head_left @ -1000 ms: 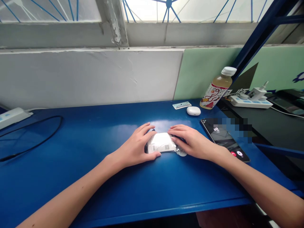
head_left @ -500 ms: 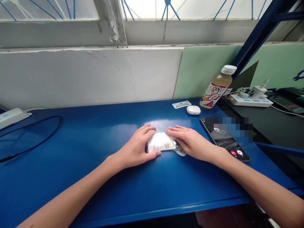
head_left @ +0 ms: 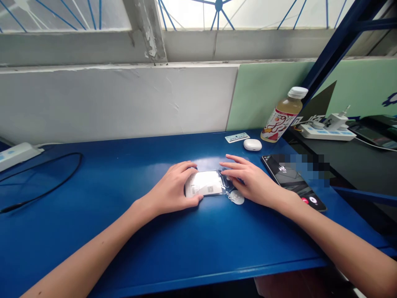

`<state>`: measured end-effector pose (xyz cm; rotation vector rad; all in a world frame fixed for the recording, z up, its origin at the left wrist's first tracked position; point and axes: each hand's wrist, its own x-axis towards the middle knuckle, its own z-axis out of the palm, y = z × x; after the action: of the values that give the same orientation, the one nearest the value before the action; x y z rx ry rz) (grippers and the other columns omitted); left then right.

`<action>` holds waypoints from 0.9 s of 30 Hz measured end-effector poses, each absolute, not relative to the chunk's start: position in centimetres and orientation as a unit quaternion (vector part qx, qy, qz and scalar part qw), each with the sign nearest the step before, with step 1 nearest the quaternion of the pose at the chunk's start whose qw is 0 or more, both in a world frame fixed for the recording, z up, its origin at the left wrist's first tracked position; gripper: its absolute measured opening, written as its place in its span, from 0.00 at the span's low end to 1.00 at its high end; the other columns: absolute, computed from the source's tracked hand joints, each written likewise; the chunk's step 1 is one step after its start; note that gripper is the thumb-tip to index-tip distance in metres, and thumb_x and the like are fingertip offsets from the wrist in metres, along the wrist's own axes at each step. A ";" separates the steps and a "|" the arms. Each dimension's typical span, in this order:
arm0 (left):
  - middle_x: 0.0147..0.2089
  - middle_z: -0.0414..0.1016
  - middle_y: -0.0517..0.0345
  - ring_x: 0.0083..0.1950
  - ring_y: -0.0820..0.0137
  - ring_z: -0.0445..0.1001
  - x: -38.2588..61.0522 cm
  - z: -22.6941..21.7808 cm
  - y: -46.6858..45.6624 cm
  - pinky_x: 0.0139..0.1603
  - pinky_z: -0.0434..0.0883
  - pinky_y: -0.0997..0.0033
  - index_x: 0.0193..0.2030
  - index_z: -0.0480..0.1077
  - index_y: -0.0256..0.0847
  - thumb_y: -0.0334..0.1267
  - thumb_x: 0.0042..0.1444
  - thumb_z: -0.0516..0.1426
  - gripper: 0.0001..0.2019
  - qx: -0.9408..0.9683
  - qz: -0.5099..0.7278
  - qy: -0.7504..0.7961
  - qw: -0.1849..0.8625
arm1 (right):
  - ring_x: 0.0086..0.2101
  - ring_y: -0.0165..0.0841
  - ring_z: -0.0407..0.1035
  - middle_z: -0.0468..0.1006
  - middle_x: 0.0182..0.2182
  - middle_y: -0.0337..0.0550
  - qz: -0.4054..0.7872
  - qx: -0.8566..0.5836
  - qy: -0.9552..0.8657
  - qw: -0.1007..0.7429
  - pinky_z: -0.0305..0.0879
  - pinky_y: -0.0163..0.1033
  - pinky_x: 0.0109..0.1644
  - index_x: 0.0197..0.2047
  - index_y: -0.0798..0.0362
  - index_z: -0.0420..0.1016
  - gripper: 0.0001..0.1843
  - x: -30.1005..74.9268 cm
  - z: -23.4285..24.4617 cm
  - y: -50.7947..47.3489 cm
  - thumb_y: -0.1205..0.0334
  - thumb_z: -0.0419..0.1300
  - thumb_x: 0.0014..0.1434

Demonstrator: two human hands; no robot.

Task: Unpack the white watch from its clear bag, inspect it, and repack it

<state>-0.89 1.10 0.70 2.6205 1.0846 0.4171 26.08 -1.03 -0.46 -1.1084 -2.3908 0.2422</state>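
A flat white packet [head_left: 206, 182] with printed codes and a clear plastic edge lies on the blue table [head_left: 198, 240]. My left hand [head_left: 173, 186] is closed around its left end, thumb at the near edge and fingers along the far edge. At the packet's right end hovers or rests my right hand [head_left: 251, 180], its fingers spread; I cannot tell whether the fingertips touch the plastic. A round silver tag [head_left: 237, 197] on a small chain lies just below the right fingers. Part of a small dark item beside the packet is hidden under that hand.
Right of my hands lies a phone [head_left: 294, 182] with a lit screen. Behind are a white earbud case [head_left: 252, 145], a small printed card [head_left: 237, 137] and a drink bottle [head_left: 283, 116]. Power strips [head_left: 328, 131] stand at both sides, and a black cable [head_left: 74, 169] curls on the left.
The packet and my left hand have shifted slightly left. My right hand's fingers have lifted and spread off the packet's right part, and the round silver tag shows more fully.
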 end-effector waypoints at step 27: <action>0.63 0.68 0.38 0.66 0.51 0.64 0.3 0.2 0.3 0.70 0.56 0.43 0.61 0.61 0.35 0.48 0.62 0.60 0.26 0.922 0.180 0.333 0.080 | 0.62 0.49 0.61 0.72 0.58 0.56 0.043 -0.364 -0.887 0.282 0.66 0.59 0.61 0.44 0.53 0.80 0.10 25.4 0.0 -1.4 0.58 0.61 0.63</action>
<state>0.25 0.26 0.16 2.7576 0.9952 0.5383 25.37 -1.43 0.03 -0.9749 -2.3745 0.1145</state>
